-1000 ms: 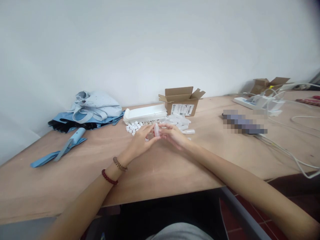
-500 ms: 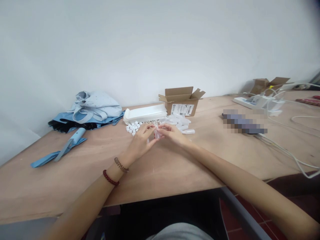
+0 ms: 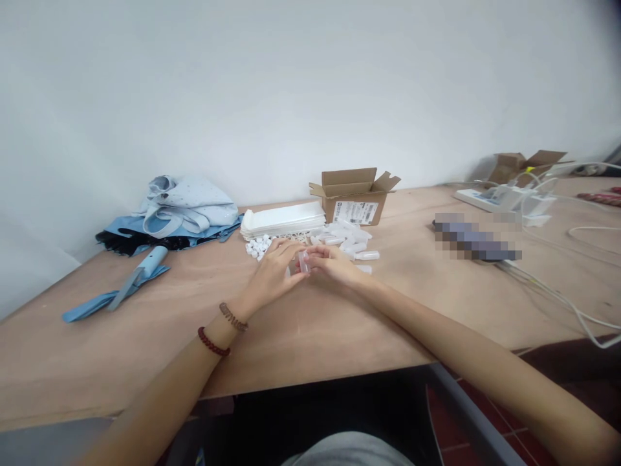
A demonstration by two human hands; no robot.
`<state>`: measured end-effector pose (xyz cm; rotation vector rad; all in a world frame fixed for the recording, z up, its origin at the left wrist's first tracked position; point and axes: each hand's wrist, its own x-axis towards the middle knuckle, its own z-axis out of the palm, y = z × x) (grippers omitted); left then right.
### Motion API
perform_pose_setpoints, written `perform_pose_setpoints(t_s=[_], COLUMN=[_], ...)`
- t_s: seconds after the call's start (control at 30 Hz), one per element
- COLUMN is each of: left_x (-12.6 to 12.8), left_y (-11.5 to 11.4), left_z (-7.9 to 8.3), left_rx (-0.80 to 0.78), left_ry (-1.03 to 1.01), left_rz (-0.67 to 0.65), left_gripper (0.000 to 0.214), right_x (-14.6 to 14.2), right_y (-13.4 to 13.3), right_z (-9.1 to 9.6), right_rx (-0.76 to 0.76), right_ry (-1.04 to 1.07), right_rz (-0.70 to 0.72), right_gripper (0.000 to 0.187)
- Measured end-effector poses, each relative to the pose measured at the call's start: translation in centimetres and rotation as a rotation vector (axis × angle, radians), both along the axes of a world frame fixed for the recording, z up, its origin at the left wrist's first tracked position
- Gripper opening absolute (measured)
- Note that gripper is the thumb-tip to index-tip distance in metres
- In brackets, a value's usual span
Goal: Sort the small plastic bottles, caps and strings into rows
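Observation:
Between my two hands is a small translucent plastic bottle (image 3: 303, 261), tilted slightly. My right hand (image 3: 332, 264) pinches it from the right side. My left hand (image 3: 277, 266) curls round from the left, its fingertips by the top of the bottle and its thumb by the lower end. Just behind both hands lie a heap of small white caps (image 3: 257, 246) on the left and a pile of similar translucent bottles (image 3: 352, 238) on the right. One more loose bottle (image 3: 367, 256) lies near my right wrist. My fingers partly hide the held bottle.
A stack of white sheets or envelopes (image 3: 284, 219) and an open cardboard box (image 3: 356, 204) stand behind the piles. Far left lie a folded blue umbrella (image 3: 140, 275) and a pale fabric bag (image 3: 194, 204). On the right are a blurred-out phone (image 3: 475, 243), a power strip (image 3: 509, 200) and white cables (image 3: 572, 307).
The bottle between my hands now shows more clearly and leans differently. My right fingers have dropped slightly along it. Another bottle has come into view beside my right wrist.

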<state>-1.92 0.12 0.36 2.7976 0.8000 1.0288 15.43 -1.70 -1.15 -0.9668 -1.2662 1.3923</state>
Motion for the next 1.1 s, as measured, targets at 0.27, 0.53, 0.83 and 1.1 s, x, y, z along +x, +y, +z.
perform_pose_setpoints(t_s=[0.27,0.53,0.83,1.1], left_x=[-0.8,-1.5,-1.6,-1.7], left_y=[0.4,0.9,0.9,1.0], left_z=[0.3,-0.1,0.2,0.1], left_rx=[-0.251,-0.301,-0.39,-0.398], left_ry=[0.127,0.183,0.274,0.287], left_rz=[0.064,0.072,0.099,0.091], left_gripper=[0.046,0.038,0.04,0.041], right_x=[0.4,0.1,0.0,-0.1], right_y=[0.5,0.4,0.2,-0.3], right_z=[-0.9,-1.7,-1.8,-1.3], right_rx=[0.316,0.657,0.738,0.68], right_ry=[-0.522,-0.869,-0.947,-0.926], right_rz=[0.057,-0.019,-0.02,0.006], right_gripper=[0.009,0.016,0.019,0.03])
